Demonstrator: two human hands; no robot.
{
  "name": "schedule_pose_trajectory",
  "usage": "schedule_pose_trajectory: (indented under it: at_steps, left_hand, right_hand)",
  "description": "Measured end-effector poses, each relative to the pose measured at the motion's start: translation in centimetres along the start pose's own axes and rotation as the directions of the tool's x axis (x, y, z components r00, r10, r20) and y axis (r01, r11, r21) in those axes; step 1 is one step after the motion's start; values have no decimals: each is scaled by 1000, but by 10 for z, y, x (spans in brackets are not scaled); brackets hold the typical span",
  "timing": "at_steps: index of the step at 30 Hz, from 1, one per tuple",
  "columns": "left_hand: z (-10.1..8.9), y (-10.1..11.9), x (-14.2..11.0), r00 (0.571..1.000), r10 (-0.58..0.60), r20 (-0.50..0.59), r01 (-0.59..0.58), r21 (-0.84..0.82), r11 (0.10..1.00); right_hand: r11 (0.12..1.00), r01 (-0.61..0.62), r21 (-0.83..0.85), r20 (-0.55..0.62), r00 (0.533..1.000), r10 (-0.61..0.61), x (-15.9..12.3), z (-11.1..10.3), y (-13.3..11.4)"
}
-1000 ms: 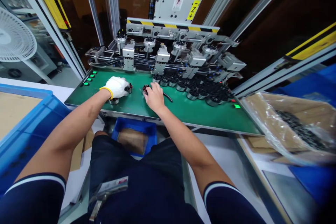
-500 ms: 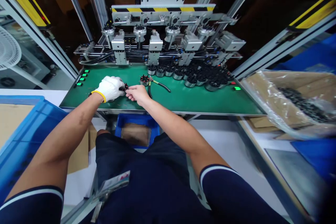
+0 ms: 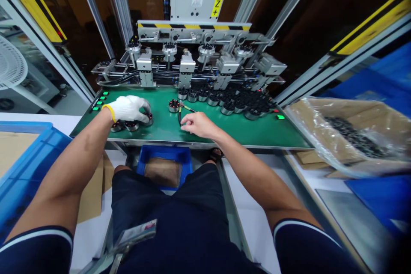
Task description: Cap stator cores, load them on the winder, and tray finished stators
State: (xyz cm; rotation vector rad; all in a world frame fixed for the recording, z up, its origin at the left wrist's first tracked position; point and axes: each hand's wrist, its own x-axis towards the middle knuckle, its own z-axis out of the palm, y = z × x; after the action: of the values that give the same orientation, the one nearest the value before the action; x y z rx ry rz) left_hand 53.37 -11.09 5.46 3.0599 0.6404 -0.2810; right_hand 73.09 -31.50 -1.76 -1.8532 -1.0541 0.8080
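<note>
Green bench (image 3: pixel 263 133), round part (image 3: pixel 148 121) half-hidden

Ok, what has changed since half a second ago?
The right hand moved rightward from the round part at the gloved left hand toward the pliers. The left hand stays at that part; pliers and black-and-red component stayed put.

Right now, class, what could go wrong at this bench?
The bare right hand is close to the pliers and could knock them against the lone round part beside them. The gloved left hand might nudge the two round parts under it over the green bench's nearby front edge.
</note>
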Motion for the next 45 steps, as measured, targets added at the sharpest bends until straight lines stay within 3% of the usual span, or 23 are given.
schedule_pose_trajectory:
  at_steps: [3,5,9,15,19,23,26,29,32,35,37,42,45]
  left_hand:
    - [-15,20,17,996,7,-84,-1,69,998]
    - [-13,42,35,995,41,-94,-26,149,989]
    - [7,74,62,996,74,-50,-62,206,977]
    - [18,69,58,999,32,-14,-29,173,985]
    - [18,64,52,998,-20,60,14,99,995]
    - [22,67,49,997,-12,70,10,33,999]
    - [27,69,49,999,-23,41,23,15,1000]
    - [27,73,44,999,-41,-10,41,6,999]
    - [15,84,24,988,-73,-138,71,-18,997]
    - [-1,99,-16,920,-157,-359,111,-146,983]
    - [-6,105,-48,873,-170,-458,77,-215,974]
    - [9,98,-117,814,-30,-580,-108,-202,973]
    - [26,91,-144,800,-45,-598,-73,-172,982]
  right_hand:
    - [995,-83,61,-159,983,92,14,-3,-3]
    - [982,-150,113,-205,964,171,28,5,-10]
    - [958,-223,178,-179,950,255,50,27,-23]
    - [964,-257,70,-73,962,262,48,34,-13]
    - [983,-150,-106,25,988,153,27,14,-1]
    - [958,-29,-284,47,998,45,5,-29,8]
    - [906,-10,-423,-56,998,-15,-4,-53,16]
    - [855,-43,-516,-218,973,-82,-3,-45,23]
    - [830,-77,-553,-291,951,-106,6,-11,25]
    - [815,-128,-566,-300,952,-58,16,23,18]
    - [808,-141,-572,-287,957,-36,19,34,12]
    - [831,-38,-555,-187,979,-80,12,14,6]
    - [880,26,-475,-111,990,-90,-5,-5,13]
